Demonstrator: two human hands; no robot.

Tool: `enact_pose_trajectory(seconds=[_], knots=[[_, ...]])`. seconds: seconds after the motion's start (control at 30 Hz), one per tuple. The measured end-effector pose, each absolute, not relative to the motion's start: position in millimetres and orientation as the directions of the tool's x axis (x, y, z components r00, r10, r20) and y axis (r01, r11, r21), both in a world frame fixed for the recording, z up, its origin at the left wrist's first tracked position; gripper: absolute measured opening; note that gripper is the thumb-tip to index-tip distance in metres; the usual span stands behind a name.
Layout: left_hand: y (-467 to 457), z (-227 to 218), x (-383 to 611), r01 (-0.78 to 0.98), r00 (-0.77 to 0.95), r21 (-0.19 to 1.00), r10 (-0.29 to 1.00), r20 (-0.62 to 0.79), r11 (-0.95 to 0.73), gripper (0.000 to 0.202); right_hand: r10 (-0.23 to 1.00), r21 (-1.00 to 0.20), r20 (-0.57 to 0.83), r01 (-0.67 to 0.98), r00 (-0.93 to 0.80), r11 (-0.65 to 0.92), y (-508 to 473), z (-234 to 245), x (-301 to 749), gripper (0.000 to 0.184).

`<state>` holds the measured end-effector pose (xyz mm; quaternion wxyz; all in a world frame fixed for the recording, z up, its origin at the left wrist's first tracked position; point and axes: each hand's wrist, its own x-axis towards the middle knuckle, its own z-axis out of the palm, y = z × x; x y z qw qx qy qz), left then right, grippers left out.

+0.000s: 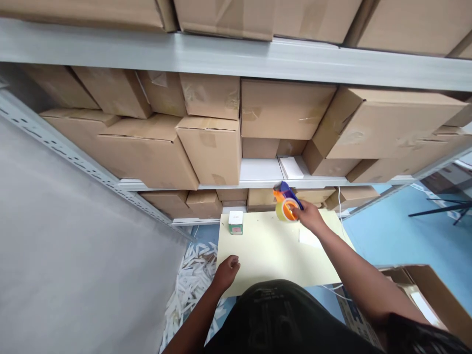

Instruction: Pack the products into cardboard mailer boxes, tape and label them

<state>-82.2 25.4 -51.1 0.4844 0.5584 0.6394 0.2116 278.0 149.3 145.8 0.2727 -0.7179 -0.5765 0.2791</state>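
Note:
My right hand [309,216] grips an orange and blue tape dispenser [285,200] with a yellowish roll of tape in it. The dispenser is held above the far part of a pale yellow table [263,250]. By the table's left edge, my left hand [226,273] is closed with its fingers curled, and I see nothing in it. Farther back on that side stands a small white and green box [236,222]. A flat white sheet or card [309,238] lies on the table, partly behind my right forearm.
Metal shelves [221,51] filled with cardboard boxes [210,152] rise beyond the table. A white box [291,168] lies on the middle shelf. White scraps [190,280] cover the floor at left, beside a grey wall [92,236]. An open carton [438,295] stands at lower right.

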Motion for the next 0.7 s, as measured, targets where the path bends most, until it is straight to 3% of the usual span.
enact_pose_trajectory(seconds=[0.2,0.33,0.5,0.7], knots=[[37.1,-41.9,-63.3,0.584,0.185,0.786,0.91,-0.37,0.201,0.02,0.883,-0.535,-0.377,0.712,0.28,-0.454,49.5,37.6,320.0,0.021],[36.2,-36.9,-43.8,0.617,0.211,0.769,0.906,-0.366,0.167,0.023,0.852,-0.395,-0.444,0.793,0.277,-0.464,20.7,-27.0,340.6,0.017],[17.2,-33.8,-4.7,0.608,0.146,0.765,0.918,-0.37,0.212,0.024,0.837,-0.384,-0.498,0.809,0.225,-0.446,12.6,-74.8,369.0,0.013],[-14.3,-27.1,58.8,0.619,0.119,0.751,0.917,-0.381,0.232,0.025,0.833,-0.443,-0.541,0.801,0.118,-0.402,14.5,-98.1,403.2,0.017]])
